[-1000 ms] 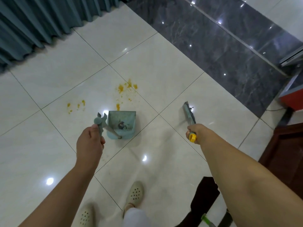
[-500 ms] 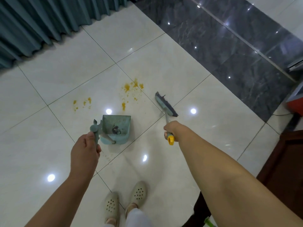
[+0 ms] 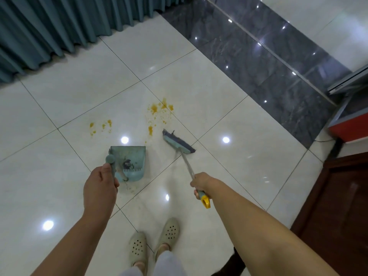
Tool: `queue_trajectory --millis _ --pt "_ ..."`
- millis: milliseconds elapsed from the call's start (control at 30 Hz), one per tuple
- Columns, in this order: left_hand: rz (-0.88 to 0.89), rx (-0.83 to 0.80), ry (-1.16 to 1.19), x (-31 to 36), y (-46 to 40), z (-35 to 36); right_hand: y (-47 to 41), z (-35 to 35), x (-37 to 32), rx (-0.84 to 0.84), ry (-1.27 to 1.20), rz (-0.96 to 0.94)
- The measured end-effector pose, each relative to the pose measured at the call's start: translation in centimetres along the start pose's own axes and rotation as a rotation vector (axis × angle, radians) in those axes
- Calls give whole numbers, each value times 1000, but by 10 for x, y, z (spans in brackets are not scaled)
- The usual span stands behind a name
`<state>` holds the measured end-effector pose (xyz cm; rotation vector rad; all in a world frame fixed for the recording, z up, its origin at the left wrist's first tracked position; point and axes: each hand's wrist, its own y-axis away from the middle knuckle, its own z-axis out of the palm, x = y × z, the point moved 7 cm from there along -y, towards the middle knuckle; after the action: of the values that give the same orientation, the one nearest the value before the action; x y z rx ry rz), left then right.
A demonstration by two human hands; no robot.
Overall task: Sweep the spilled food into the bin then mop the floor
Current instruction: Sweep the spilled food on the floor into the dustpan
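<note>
both arms reach forward. left hand (image 3: pixel 100 188) grips the dustpan (image 3: pixel 129 163) handle; right hand (image 3: pixel 201 181) grips the broom (image 3: pixel 178 142) stick. the dustpan sits on the floor (image 3: pixel 219 120), holding dark scraps. orange spilled food (image 3: pixel 159 108) lies just beyond it. the broom head has moved nearer the spill than a moment ago.

Teal curtain (image 3: pixel 59 26), dark marble strip (image 3: pixel 258 66), wooden furniture (image 3: pixel 342 206)

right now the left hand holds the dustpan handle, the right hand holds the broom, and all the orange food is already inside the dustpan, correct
Not quite. The head view shows the orange food lying on the floor tiles beyond the dustpan, not inside it. The rest holds: the left hand grips the dustpan handle, and the right hand holds the broom.
</note>
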<state>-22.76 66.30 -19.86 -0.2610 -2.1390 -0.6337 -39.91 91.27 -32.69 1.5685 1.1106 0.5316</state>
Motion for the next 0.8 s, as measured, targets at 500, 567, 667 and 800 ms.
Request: queue_trajectory --millis 500,567,667,800 --pt "-36 15 76 -2 12 -35 79 31 33 -167 84 96" --pt "-43 30 90 1 13 -36 81 20 34 -145 60 103" --pt "-43 48 103 6 13 -37 84 2 29 -120 6 94" --pt "-35 86 89 13 11 -34 78 -30 16 -67 -100 81"
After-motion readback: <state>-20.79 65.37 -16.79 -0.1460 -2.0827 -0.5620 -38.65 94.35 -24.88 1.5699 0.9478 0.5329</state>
